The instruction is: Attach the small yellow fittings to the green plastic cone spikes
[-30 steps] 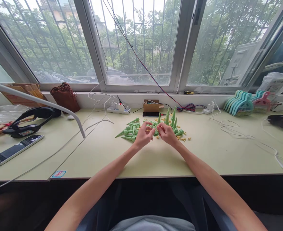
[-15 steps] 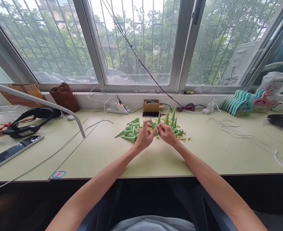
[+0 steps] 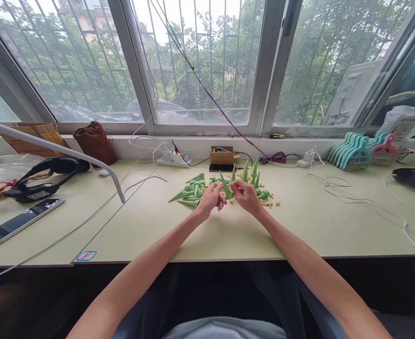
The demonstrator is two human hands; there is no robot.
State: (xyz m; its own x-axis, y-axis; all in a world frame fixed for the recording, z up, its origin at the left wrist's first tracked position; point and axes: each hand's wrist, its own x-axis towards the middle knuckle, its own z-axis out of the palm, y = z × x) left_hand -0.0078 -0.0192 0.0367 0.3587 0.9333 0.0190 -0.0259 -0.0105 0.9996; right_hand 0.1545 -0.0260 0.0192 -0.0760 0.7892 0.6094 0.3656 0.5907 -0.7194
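A green plastic spike (image 3: 225, 184), cone-shaped with a wide collar, leans left between my hands, point up. My left hand (image 3: 209, 201) is closed just left of it, thumb and index finger drawn together by its side. My right hand (image 3: 245, 197) is pinched close to the spike's right side. What either pinch holds is too small or hidden to tell. Several more green spikes (image 3: 189, 193) lie left of my left hand. Other spikes (image 3: 245, 172) stand upright behind my right hand. Small yellow plastic pieces (image 3: 268, 204) are scattered to the right.
Behind the spikes are a phone (image 3: 222, 167) and a small cardboard box (image 3: 222, 155). A power strip (image 3: 174, 161) and cables run along the window side. Headphones (image 3: 46, 176) and a larger phone (image 3: 21, 220) lie left. Turquoise hangers (image 3: 352, 151) stand right.
My left hand has lowered and its raised index finger has curled in toward the thumb, showing more of the leaning spike. My right hand has stayed nearly in place.
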